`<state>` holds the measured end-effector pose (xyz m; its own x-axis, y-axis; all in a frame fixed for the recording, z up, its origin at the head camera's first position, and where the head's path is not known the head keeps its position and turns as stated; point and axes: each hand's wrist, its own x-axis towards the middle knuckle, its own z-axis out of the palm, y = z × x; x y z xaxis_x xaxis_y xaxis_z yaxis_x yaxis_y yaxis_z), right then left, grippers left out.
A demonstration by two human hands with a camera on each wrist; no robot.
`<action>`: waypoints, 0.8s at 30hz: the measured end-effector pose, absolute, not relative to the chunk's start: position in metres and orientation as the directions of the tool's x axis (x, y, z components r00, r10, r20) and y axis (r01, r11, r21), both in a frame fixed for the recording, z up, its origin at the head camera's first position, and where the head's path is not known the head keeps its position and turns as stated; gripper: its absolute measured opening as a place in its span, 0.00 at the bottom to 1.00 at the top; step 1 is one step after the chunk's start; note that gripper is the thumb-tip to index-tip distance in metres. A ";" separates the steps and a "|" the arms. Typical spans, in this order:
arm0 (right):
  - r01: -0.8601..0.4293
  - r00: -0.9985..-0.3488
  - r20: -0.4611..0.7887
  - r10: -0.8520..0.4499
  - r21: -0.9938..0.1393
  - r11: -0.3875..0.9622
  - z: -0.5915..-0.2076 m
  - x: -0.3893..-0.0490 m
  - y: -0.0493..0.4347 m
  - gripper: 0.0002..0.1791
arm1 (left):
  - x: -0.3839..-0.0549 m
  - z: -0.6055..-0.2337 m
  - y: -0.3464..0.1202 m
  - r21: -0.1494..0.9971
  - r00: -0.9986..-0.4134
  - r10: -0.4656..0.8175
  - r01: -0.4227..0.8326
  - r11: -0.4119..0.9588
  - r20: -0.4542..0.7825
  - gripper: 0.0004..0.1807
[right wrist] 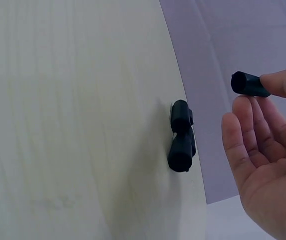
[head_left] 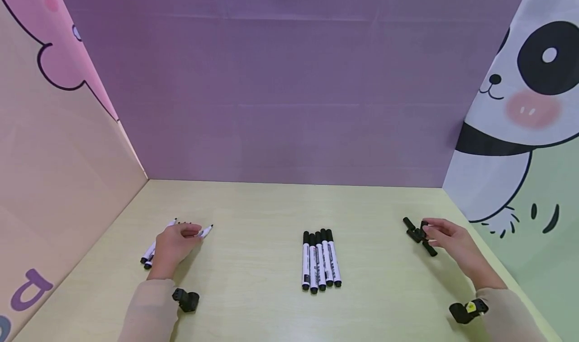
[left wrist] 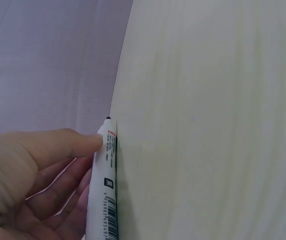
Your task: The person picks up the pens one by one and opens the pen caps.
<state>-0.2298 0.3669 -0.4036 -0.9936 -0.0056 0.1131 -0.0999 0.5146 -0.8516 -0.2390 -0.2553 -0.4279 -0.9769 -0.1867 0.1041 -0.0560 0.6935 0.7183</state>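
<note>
My left hand (head_left: 174,246) pinches an uncapped white marker (left wrist: 103,192) between thumb and fingers, with its black tip pointing away. Beneath and beside that hand, a few more uncapped markers (head_left: 148,253) lie on the table, partly hidden by it. On the right side, my right hand (head_left: 459,241) holds a small black marker cap (right wrist: 250,84) between thumb and fingertips, its hollow end showing in the right wrist view. Several loose black caps (right wrist: 180,152) lie in a small cluster on the tabletop just below that hand.
Several white markers with black caps (head_left: 320,261) lie side by side in the middle of the pale wooden table (head_left: 253,221). A purple backdrop (head_left: 289,91) stands along the far edge, with printed panels at left and right. Each wrist wears a small black camera (head_left: 186,300).
</note>
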 end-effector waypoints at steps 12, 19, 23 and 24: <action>-0.039 -0.999 0.045 -0.005 -0.804 0.594 -0.406 -0.233 0.385 0.33 | -0.238 -0.423 -0.253 0.708 -0.974 -0.193 -0.057 0.704 0.114 0.19; -0.007 -1.000 0.010 0.001 -0.783 0.622 -0.406 -0.233 0.393 0.32 | -0.238 -0.420 -0.251 0.720 -0.979 -0.179 -0.054 0.692 0.098 0.22; 0.017 -1.000 -0.026 -0.004 -0.758 0.652 -0.404 -0.233 0.398 0.32 | -0.238 -0.417 -0.250 0.725 -0.983 -0.159 -0.041 0.688 0.096 0.23; 0.022 -0.999 -0.035 -0.006 -0.752 0.658 -0.404 -0.233 0.400 0.32 | -0.238 -0.417 -0.249 0.725 -0.983 -0.155 -0.036 0.688 0.098 0.23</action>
